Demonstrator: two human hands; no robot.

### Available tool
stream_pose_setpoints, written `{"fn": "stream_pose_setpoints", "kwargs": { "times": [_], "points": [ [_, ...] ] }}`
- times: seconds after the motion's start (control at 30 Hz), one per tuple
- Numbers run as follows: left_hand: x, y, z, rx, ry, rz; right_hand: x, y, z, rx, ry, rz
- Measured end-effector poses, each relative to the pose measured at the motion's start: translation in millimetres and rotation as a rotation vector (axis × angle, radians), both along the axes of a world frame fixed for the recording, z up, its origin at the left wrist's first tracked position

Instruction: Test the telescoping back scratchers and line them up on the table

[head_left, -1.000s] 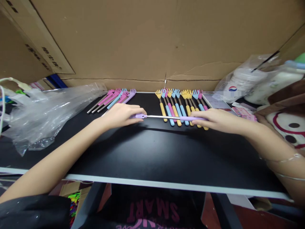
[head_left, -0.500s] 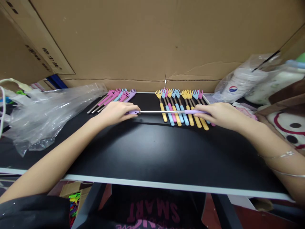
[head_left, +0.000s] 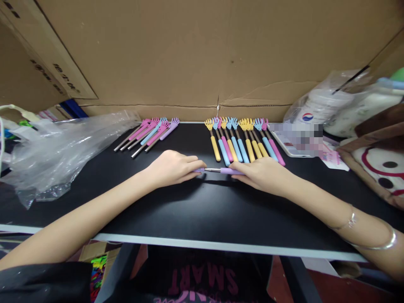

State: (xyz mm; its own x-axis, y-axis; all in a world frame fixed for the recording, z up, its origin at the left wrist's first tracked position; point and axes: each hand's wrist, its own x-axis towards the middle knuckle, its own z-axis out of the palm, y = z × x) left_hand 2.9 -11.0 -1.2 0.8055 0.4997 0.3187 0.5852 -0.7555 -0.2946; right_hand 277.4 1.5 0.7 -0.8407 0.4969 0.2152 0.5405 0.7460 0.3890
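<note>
Between my two hands, a purple back scratcher [head_left: 213, 170] with a short stretch of metal rod showing lies level above the black table [head_left: 202, 214]. My left hand [head_left: 178, 168] is closed round its head end, which the fingers mostly hide. Its purple handle is gripped by my right hand [head_left: 263, 174], whose fingers are also closed. Beyond my right hand, several back scratchers [head_left: 234, 145] with yellow, blue and pink handles lie in a row. A smaller group of pink, blue and purple back scratchers [head_left: 151, 132] lies beyond my left hand, some with bare metal rods toward me.
A clear plastic bag [head_left: 63, 147] spreads over the table's left side. At the right are a phone [head_left: 284, 145], a bagged white cup [head_left: 325, 105] and a plush item [head_left: 381, 168]. A cardboard wall [head_left: 189, 54] closes the back. Below the table stands a box [head_left: 91, 251] of colourful pieces.
Both hands have moved closer together and toward me. The visible metal rod of the back scratcher has become much shorter. My right hand no longer covers the phone.
</note>
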Motion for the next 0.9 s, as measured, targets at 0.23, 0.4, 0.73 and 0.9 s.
{"fn": "stream_pose_setpoints", "kwargs": {
  "times": [0.23, 0.4, 0.73, 0.9],
  "points": [
    [-8, 5, 10.5, 0.007, -0.005, 0.040, 7, 5, 9, 0.038, 0.027, -0.026],
    [-30, 19, 18.0, -0.136, -0.038, 0.158, 22, 20, 18, -0.176, 0.072, -0.096],
    [-60, 39, 20.5, -0.438, -0.100, 0.283, 55, 47, 31, -0.421, 0.093, -0.185],
    [-55, 35, 13.6, -0.274, -0.123, 0.292, 52, 46, 25, -0.088, 0.078, -0.186]
  ]
}}
